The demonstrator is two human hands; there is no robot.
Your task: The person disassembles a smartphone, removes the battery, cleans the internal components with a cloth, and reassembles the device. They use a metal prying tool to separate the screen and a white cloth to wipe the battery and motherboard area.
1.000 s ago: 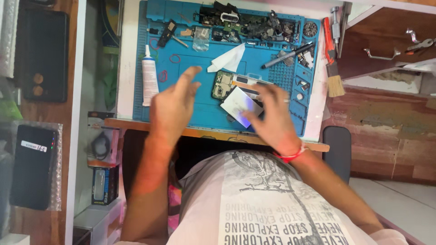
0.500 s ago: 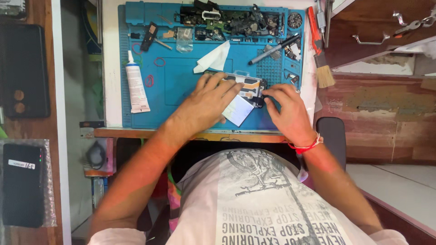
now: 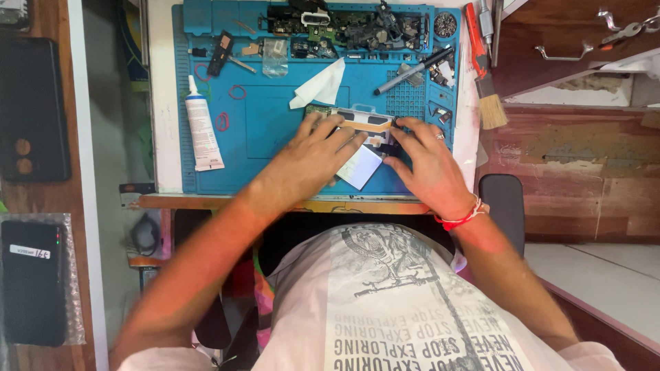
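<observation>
Both hands on an opened phone (image 3: 357, 127), mid blue mat (image 3: 275, 137).

Left hand (image 3: 309, 154) lies flat over its near left part, fingers spread; right hand (image 3: 426, 161) pinches the right end. White card (image 3: 359, 167) sits just near of it. Looks light, thin, stiff but fragile, probably exposed boards; best held by the long frame edges. Glue tube (image 3: 203, 134) lies well left.

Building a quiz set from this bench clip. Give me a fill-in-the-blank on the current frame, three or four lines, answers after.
1. Both hands rest on an opened phone lying on a ____ work mat.
2. The white glue tube lies to the ____ of the left hand.
3. The right hand wears a ____ wrist thread.
4. The brush lies at the mat's ____ edge.

Answers: blue; left; red; right
</observation>
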